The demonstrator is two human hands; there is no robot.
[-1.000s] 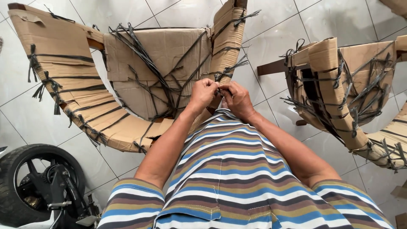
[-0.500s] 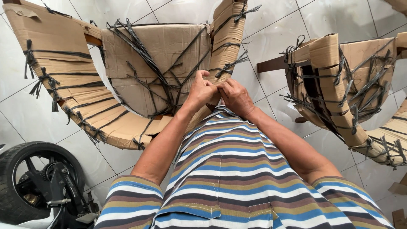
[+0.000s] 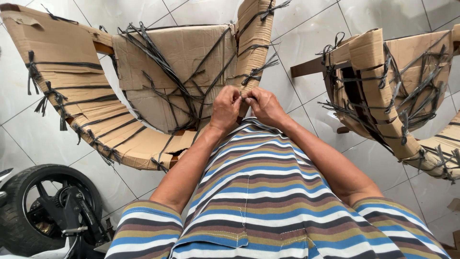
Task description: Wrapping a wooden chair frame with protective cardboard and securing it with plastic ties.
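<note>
Big cardboard-wrapped chair (image 3: 143,96) w/ black straps sits just beyond both hands; 2nd wrapped chair (image 3: 393,96) off to the right. Motorbike wheel (image 3: 33,211) low left, well apart. Left hand (image 3: 225,108) & right hand (image 3: 266,106) touching, fingers pinched shut on a small black strap end (image 3: 245,99).

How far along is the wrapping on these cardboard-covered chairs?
Done: the curved cardboard-wrapped chair in front and the second cardboard-wrapped chair at the side are both covered and criss-crossed with knotted black plastic straps. In hand: the left hand and right hand meet in a pinching grip at the front chair's edge. Left: not evident; what they pinch is hidden.
</note>
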